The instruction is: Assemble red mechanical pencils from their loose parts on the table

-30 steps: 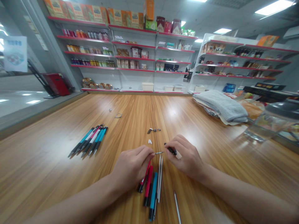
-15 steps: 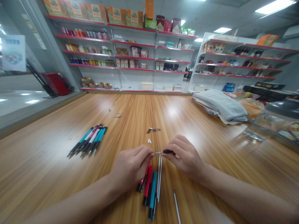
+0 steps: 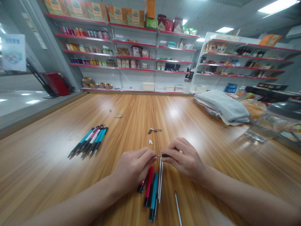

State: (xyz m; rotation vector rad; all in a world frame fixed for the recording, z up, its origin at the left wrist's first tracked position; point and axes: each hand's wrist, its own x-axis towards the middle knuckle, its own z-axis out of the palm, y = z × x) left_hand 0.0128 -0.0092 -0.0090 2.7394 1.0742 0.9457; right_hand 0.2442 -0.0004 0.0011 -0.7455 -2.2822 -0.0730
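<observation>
The left hand (image 3: 133,166) and right hand (image 3: 185,160) are both pinching a small pen section (image 3: 165,155) (metal tip, black body) above the counter (image 3: 47,163).

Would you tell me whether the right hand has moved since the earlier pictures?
Yes, the right hand moved left, judged against the thin white rods.

No lettering can be read: the wall poster (image 3: 13,52) and the shelf packaging (image 3: 94,10) are too blurred.
</observation>
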